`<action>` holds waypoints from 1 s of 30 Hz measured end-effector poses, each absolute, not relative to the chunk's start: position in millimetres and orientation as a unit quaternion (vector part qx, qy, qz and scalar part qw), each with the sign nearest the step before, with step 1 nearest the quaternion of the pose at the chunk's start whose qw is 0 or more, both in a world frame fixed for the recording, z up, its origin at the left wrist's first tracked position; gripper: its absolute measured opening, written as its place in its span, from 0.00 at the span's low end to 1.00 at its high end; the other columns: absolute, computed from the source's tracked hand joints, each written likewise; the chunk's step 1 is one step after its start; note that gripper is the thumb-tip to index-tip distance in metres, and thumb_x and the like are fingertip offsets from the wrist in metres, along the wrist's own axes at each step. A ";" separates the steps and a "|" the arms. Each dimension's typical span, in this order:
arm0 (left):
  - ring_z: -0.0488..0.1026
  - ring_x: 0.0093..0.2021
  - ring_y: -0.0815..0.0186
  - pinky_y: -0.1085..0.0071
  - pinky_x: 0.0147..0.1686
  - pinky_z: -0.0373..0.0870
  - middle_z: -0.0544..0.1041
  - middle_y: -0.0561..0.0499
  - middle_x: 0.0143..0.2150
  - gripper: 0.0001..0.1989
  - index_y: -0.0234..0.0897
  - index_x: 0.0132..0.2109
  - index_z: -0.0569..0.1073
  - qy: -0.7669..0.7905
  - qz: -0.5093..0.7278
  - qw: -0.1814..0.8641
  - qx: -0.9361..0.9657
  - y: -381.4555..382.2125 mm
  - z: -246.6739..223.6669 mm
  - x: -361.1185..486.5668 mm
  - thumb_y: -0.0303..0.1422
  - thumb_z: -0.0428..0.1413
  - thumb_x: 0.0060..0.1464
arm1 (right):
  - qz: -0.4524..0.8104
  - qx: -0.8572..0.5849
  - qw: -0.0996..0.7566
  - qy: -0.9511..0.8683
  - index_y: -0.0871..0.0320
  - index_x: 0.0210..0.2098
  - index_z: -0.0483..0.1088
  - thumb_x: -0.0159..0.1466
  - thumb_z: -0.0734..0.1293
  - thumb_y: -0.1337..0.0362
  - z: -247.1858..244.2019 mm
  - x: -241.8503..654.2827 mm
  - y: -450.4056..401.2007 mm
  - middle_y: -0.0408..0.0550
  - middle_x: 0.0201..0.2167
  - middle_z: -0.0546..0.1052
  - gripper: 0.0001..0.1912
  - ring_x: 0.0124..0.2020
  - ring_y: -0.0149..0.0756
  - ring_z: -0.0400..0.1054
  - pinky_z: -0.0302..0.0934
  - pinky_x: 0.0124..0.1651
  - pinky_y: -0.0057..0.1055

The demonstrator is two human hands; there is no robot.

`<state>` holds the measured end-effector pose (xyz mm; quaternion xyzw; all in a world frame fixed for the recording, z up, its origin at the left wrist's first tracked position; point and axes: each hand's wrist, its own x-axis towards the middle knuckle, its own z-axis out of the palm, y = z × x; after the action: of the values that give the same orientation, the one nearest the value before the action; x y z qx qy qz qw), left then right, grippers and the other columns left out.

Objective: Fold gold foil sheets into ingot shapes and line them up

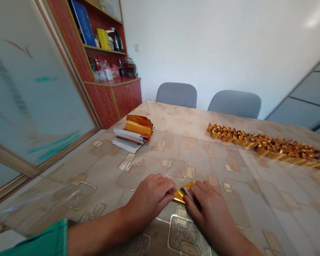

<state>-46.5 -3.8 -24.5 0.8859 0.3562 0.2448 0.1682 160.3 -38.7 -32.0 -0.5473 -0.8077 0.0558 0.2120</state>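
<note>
Between my two hands, low in the middle of the head view, a small piece of gold foil paper (179, 196) lies partly folded on the patterned tablecloth (154, 167). My left hand (156, 192) pinches its left corner between thumb and fingers. On its right side, the thumb and fingers of my right hand (209, 206) close on the foil, where a pale strip of its underside shows. Some of the paper is hidden under the right fingers.
A curled stack of gold and white paper sheets (138, 128) sits at the left. Long rows of folded gold pieces (269, 144) stretch along the right. Two grey chairs (177, 93) stand behind the table, beside a red-brown cabinet (126, 94).
</note>
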 end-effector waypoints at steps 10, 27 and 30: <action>0.68 0.35 0.63 0.68 0.34 0.63 0.74 0.51 0.33 0.10 0.37 0.36 0.72 0.340 0.225 0.086 0.909 -3.9 -26.2 -43.8 0.29 0.49 0.66 | 0.039 -0.556 0.211 -0.803 0.54 0.28 0.62 0.64 0.66 0.66 -39.0 160.4 -37.9 0.44 0.26 0.71 0.10 0.29 0.42 0.64 0.52 0.33 0.34; 0.67 0.53 0.54 0.50 0.63 0.54 0.72 0.44 0.54 0.29 0.35 0.63 0.60 0.307 0.072 0.125 0.941 -38.5 -21.8 -56.6 0.42 0.57 0.59 | 0.030 -0.540 0.210 -0.814 0.53 0.28 0.61 0.68 0.61 0.64 -33.9 160.3 -36.7 0.45 0.26 0.72 0.11 0.29 0.41 0.66 0.54 0.32 0.34; 0.68 0.53 0.55 0.48 0.64 0.52 0.73 0.44 0.53 0.29 0.35 0.62 0.61 0.307 0.076 0.135 0.939 -38.7 -22.8 -56.9 0.44 0.56 0.60 | 0.020 -0.538 0.207 -0.817 0.53 0.28 0.60 0.67 0.62 0.65 -34.8 160.0 -35.5 0.45 0.26 0.72 0.11 0.28 0.41 0.66 0.54 0.32 0.34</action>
<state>-56.9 -38.7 -22.8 0.9390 0.3068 0.0764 0.1350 160.0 -35.5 -34.8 -0.5384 -0.8165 0.0202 0.2074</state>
